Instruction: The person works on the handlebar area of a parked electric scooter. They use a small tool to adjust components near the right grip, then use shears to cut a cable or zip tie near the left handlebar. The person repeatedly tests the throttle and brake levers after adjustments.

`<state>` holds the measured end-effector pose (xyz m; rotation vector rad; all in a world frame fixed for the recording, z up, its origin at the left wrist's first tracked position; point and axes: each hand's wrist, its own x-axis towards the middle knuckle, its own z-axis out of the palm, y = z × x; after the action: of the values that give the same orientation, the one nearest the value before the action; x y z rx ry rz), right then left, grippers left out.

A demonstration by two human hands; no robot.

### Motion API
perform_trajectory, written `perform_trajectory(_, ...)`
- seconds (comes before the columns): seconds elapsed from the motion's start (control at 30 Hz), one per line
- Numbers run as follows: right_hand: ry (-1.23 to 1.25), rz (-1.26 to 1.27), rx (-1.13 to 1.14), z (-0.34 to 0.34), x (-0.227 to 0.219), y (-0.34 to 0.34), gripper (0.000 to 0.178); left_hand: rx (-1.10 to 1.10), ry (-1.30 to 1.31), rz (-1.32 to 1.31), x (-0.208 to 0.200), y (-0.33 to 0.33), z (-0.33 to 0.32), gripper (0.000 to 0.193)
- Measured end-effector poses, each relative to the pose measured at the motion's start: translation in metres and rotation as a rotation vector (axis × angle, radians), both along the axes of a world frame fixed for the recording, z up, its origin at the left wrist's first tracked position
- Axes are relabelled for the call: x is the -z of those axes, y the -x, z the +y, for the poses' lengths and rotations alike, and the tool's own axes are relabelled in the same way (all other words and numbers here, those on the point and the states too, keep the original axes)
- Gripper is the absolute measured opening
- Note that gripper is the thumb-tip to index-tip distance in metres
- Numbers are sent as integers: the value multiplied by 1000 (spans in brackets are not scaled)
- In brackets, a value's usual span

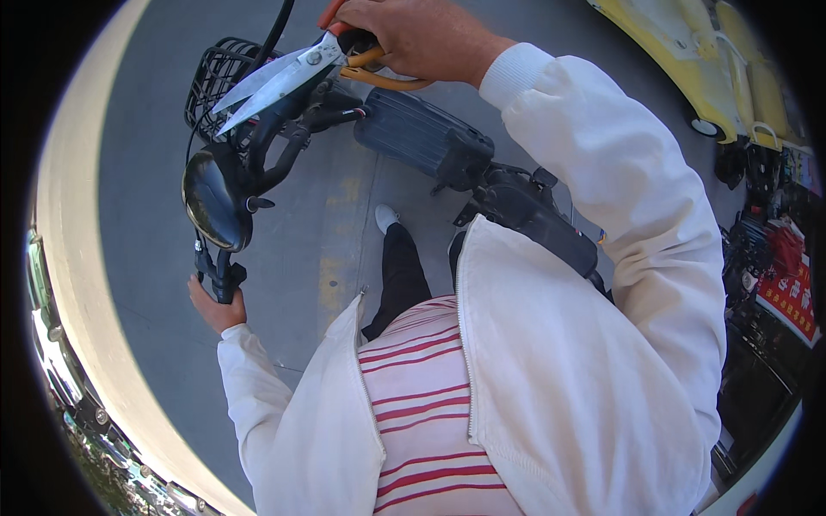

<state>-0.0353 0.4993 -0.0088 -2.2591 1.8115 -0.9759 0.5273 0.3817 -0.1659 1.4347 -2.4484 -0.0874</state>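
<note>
Head view, looking down on a person in a white zip jacket (594, 361) over a red-and-white striped shirt (426, 404), standing beside a black electric scooter (413, 142) on grey pavement (138, 172). The right hand (417, 34) is raised near the upper edge and grips the orange handles of a pair of large steel-bladed scissors (275, 82); its fingers are curled tight around the handles, and the blades stand slightly parted, tips pointing left over the black wire front basket (215, 77). The left hand (215, 305) sits low at the left, fingers wrapped round the black handlebar grip (219, 275), just below the round black mirror (215, 202). Between the two hands lie the handlebar stem and cables, close under the blades. Open pavement lies to the left of the scooter as far as the pale curved kerb (77, 284); to the right, a yellow vehicle (714, 60) and a cluttered stall crowd the rim. The right hand's fingertips are hidden behind the handles, the scooter's rear is covered by the jacket, and the upper edge cuts off the knuckles. One white shoe (386, 217) shows beside a black trouser leg
</note>
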Motion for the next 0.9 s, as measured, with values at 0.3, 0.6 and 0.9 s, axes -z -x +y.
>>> perform_trajectory(0.3,49,-5,-6,4,1,0,31,49,44,27,3,0,-2,86)
perform_trajectory(0.6,16,-116,-37,-6,-3,2,29,19,57,38,-2,4,3,85)
perform_trajectory(0.9,-308,-445,213,7,-17,2,19,-11,64,1,-31,24,10,65)
